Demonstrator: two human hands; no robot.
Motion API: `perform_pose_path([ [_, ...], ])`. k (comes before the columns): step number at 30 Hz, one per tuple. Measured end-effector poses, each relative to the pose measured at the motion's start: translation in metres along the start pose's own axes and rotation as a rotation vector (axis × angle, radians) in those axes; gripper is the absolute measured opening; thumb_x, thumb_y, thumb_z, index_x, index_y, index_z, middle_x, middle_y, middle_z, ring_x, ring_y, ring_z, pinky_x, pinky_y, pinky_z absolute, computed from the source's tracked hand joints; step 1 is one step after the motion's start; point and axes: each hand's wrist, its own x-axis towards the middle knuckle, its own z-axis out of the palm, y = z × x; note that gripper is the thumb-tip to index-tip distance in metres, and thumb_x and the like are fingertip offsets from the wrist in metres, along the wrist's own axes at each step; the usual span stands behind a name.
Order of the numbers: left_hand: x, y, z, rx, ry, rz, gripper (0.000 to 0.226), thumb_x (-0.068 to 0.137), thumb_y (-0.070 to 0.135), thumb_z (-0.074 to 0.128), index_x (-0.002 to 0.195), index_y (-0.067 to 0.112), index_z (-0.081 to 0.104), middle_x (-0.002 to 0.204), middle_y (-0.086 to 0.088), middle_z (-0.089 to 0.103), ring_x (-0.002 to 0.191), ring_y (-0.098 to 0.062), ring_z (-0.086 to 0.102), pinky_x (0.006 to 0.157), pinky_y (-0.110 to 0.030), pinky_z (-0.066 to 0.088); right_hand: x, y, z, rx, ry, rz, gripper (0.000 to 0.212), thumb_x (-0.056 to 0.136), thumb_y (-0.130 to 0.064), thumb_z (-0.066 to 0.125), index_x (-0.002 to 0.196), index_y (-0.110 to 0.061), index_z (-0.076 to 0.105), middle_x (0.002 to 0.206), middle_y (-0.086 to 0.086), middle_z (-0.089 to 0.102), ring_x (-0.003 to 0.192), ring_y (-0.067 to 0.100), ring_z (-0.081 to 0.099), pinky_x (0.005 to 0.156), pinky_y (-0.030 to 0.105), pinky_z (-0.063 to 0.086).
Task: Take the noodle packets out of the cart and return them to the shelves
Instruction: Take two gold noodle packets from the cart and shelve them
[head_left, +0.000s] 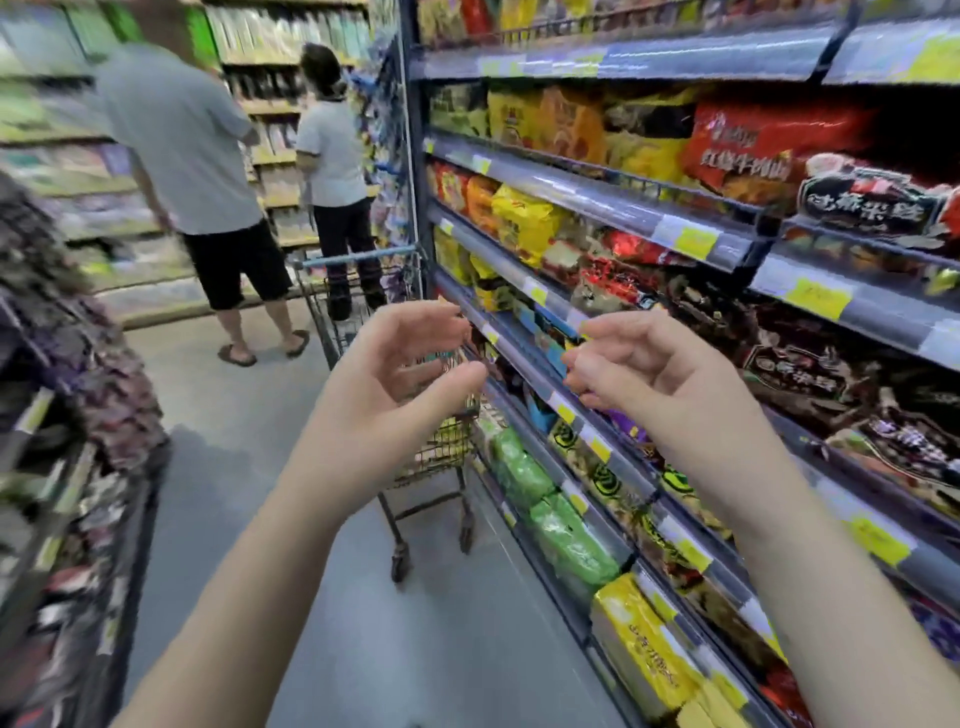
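Observation:
A wire shopping cart (358, 312) with a blue handle stands in the aisle ahead, close against the shelves (597, 202) on the right. Packets show through its mesh low down (447, 441); what they are is blurred. My left hand (400, 374) hovers over the cart, fingers loosely curved, holding nothing. My right hand (639, 374) is raised in front of a shelf edge, fingers relaxed and bent, empty too. The shelves carry rows of noodle packets: yellow (524, 223), red (748, 150), black (867, 202), green (561, 530).
Two people (187, 156) (332, 166) stand in the aisle just beyond the cart, facing shelves at the back. A dark display (78, 415) of goods lines the left side. Grey floor (291, 571) lies between the display and the shelves.

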Motion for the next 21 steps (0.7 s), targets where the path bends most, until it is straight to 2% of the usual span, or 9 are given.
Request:
perform_pose_path([
  [6,0.06,-0.061,-0.062,0.031,0.052,-0.064,0.036,0.087,0.027,0.08,0.119,0.024,0.063,0.117,0.004,0.072,0.118,-0.011,0.066,0.096,-0.022,0.052,0.094,0.037,0.056,-0.006,-0.073,0.042,0.036,0.08,-0.039,0.077,0.113,-0.026,0.072,0.11,0.002,0.078,0.106,0.023,0.074,0.102,0.051,0.055],
  [12,0.125,-0.133,-0.129,0.01,0.068,-0.17,0.04,0.084,0.031,0.078,0.12,0.021,0.064,0.119,0.0,0.071,0.119,-0.013,0.066,0.098,-0.024,0.053,0.194,0.078,0.121,-0.003,-0.142,0.109,0.037,0.081,-0.041,0.074,0.114,-0.026,0.071,0.111,0.0,0.078,0.106,0.02,0.073,0.1,0.045,0.057],
  [15,0.155,-0.167,-0.156,-0.027,0.081,-0.232,0.042,0.084,0.027,0.08,0.121,0.017,0.064,0.119,-0.002,0.071,0.117,-0.014,0.067,0.094,-0.021,0.054,0.237,0.103,0.149,0.003,-0.167,0.14,0.037,0.081,-0.04,0.074,0.115,-0.026,0.071,0.111,-0.001,0.078,0.105,0.018,0.074,0.098,0.04,0.059],
  [21,0.199,-0.23,-0.192,-0.031,0.107,-0.321,0.041,0.083,0.025,0.076,0.122,0.018,0.065,0.12,-0.002,0.072,0.116,-0.014,0.067,0.093,-0.02,0.053,0.303,0.148,0.188,0.038,-0.215,0.216,0.042,0.078,-0.043,0.074,0.115,-0.025,0.071,0.112,0.0,0.078,0.105,0.018,0.074,0.097,0.04,0.059],
])
